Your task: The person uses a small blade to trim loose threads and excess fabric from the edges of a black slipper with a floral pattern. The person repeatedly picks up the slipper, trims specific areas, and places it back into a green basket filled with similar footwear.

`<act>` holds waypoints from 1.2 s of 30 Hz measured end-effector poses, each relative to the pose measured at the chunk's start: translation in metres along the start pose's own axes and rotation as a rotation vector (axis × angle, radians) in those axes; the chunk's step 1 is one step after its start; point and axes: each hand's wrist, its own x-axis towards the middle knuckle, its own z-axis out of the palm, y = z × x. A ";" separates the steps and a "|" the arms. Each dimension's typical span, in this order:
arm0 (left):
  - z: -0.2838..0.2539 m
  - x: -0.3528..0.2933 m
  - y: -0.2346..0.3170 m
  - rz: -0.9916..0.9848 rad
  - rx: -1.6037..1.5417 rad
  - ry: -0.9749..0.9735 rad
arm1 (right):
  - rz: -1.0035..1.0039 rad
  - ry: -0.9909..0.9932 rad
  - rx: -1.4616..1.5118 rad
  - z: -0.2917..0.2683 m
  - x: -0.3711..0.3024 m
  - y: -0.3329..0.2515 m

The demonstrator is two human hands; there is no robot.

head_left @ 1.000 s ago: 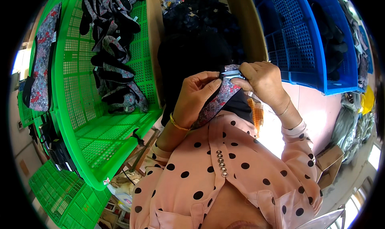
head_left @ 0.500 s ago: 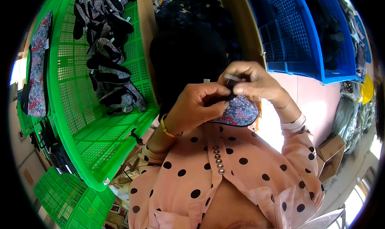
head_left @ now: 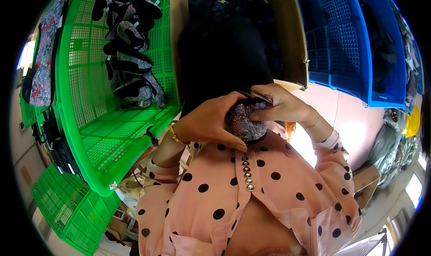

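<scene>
A floral fabric slipper [head_left: 249, 123] with a black edge is held in front of my chest, its rounded end toward me. My left hand [head_left: 213, 121] wraps round its left side, thumb along the near edge. On the other side, my right hand [head_left: 280, 105] presses its thumb onto the floral fabric. A thin, shiny metallic tool [head_left: 260, 96] lies between the right fingers; its exact kind is hidden by them. Behind the hands, dark cloth [head_left: 224, 58] covers my lap.
To the left stands a green plastic basket [head_left: 112, 141] with several floral-and-black slippers [head_left: 130, 61] inside. An open cardboard box [head_left: 292, 36] with dark pieces lies ahead. Blue crates [head_left: 363, 45] stand on the right. Another green basket [head_left: 67, 206] sits lower left.
The slipper has been turned and drawn left between my hands, its floral side now facing up more. My left hand has opened wider around it. The surroundings have shifted slightly in view.
</scene>
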 end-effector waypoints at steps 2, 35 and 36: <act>0.005 0.002 0.001 -0.170 0.002 -0.056 | 0.020 0.005 -0.070 0.004 0.005 -0.003; -0.042 0.048 -0.036 0.261 0.377 0.487 | -0.199 0.585 -1.080 -0.026 0.013 0.022; -0.042 0.046 -0.036 0.278 0.373 0.460 | -0.237 0.653 -1.116 -0.024 0.014 0.027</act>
